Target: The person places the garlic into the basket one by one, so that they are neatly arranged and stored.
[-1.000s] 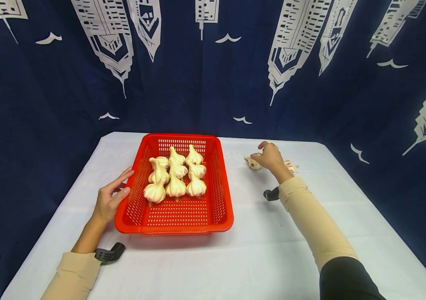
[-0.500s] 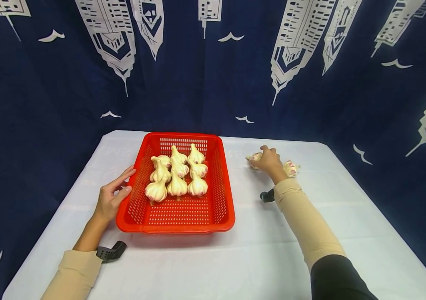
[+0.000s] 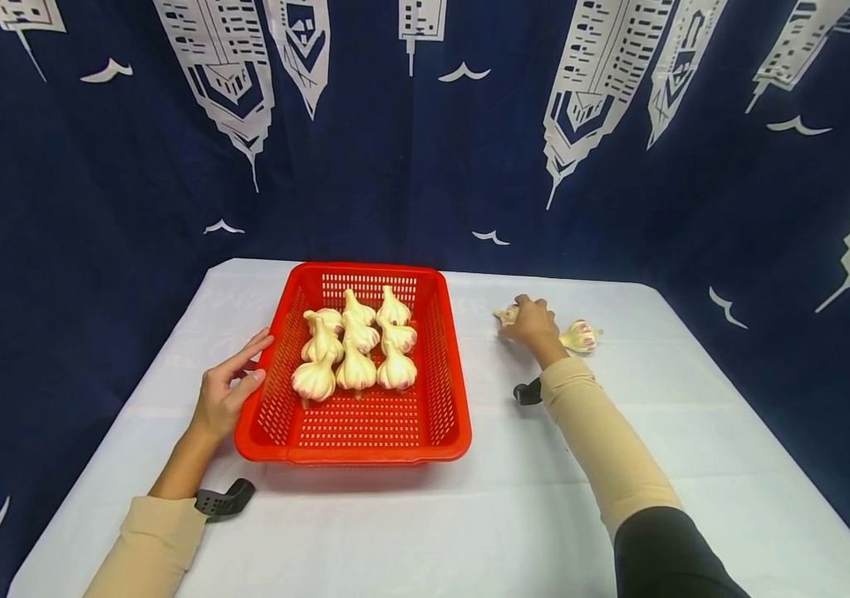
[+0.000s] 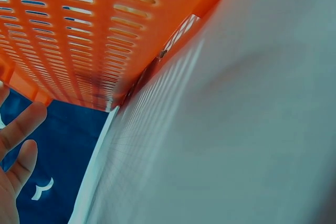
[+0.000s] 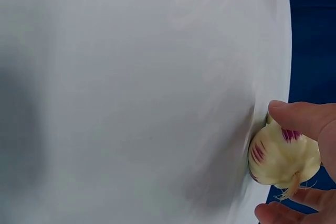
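In the head view, a red plastic basket [image 3: 372, 419] holds several garlic bulbs [image 3: 356, 370] in rows. My left hand [image 3: 223, 399] rests against its left rim with fingers and thumb extended; the left wrist view shows fingertips beside the basket's perforated wall [image 4: 63, 35]. To the right of the basket, my right hand [image 3: 533, 325] grips a garlic bulb on the table, partly hidden by the hand. In the right wrist view the thumb lies over this purple-streaked bulb [image 5: 283, 156], with other fingers on its far side. Another garlic bulb [image 3: 581, 336] lies just right of the right hand.
A white cloth [image 3: 365, 540] covers the table, whose back edge meets a dark blue curtain [image 3: 395, 191] with white building prints. Each wrist wears a black camera band, the left one [image 3: 225, 501] lying near the basket's front left corner.
My right hand has come down and slightly left over the garlic bulb and closed its fingers round it. The left hand and basket stay in place; the head view has shifted slightly.
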`<state>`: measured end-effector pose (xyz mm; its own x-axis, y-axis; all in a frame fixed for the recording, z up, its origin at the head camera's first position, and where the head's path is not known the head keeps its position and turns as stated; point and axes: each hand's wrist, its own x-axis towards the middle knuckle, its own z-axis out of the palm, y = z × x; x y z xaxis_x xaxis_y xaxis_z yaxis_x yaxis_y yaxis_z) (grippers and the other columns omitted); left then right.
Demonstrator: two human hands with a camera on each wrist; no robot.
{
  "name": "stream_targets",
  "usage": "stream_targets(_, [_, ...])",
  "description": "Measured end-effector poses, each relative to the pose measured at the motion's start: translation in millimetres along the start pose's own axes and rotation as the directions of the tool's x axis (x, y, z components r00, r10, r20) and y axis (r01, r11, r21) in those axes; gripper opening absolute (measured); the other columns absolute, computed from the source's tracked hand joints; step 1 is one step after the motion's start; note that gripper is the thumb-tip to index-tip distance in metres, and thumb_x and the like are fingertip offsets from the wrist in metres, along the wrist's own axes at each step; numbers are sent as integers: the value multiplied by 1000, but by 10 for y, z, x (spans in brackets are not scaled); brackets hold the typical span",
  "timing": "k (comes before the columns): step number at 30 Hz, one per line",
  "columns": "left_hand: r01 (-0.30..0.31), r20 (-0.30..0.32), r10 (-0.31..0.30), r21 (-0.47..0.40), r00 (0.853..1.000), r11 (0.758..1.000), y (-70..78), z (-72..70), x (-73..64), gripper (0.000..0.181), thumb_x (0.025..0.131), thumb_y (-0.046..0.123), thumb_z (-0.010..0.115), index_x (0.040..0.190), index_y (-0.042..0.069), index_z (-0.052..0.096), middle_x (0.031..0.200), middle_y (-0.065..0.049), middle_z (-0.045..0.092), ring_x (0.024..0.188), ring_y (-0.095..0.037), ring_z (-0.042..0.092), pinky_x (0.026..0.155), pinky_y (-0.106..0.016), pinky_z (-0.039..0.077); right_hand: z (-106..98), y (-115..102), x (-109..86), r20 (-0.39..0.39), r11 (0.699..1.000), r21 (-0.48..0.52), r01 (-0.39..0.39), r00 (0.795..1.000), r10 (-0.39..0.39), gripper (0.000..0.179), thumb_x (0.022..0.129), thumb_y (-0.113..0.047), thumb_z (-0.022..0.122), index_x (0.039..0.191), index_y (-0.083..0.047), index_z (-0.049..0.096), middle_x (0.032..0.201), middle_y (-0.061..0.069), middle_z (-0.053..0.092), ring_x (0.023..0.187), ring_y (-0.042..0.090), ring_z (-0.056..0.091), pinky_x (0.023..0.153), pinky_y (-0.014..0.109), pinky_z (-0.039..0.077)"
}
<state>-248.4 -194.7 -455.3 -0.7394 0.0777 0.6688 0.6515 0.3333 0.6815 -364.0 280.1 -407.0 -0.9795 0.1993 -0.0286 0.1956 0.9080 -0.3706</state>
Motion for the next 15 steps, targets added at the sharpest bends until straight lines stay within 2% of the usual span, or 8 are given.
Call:
stream_targets(3, [3, 1, -3, -5, 1000, 1000, 64, -2, 8, 45, 84, -5, 53, 129, -7, 61, 137, -25, 54, 84, 6, 58, 70, -16, 43, 8, 10, 12, -5, 1000, 6, 12, 1000, -12, 77, 80, -24, 78, 144, -4, 40, 133, 30, 41, 121, 48, 44, 98, 58, 41])
stream_targets(7, [-5, 2, 5, -13, 1000, 1000, 304, -5, 29, 43, 84, -7, 52, 126, -13, 59, 134, -31, 54, 84, 5, 59, 70, -16, 43, 23, 35, 36, -29, 999, 15, 39, 999, -39, 74, 78, -20, 78, 141, -1, 43, 129, 30, 45, 118, 46, 48, 98, 56, 42])
stream_targets(10, [-16, 4, 17, -18, 1000, 1000, 400, -7, 41, 42, 84, -7, 51, 124, -16, 58, 131, -35, 52, 83, 4, 59, 70, -15, 43, 20, 50, 49, -47, 998, 17, 56, 997, -55, 71, 77, -18, 77, 137, 2, 45, 124, 29, 49, 113, 43, 51, 98, 52, 42])
stream_targets(15, [-4, 1, 4, -9, 1000, 1000, 209, -4, 21, 44, 84, -7, 52, 127, -11, 60, 135, -29, 54, 83, 6, 58, 70, -15, 43, -11, 62, 52, -89, 996, 37, 78, 993, -74, 67, 77, -20, 76, 132, 5, 47, 118, 28, 54, 107, 39, 53, 97, 49, 42])
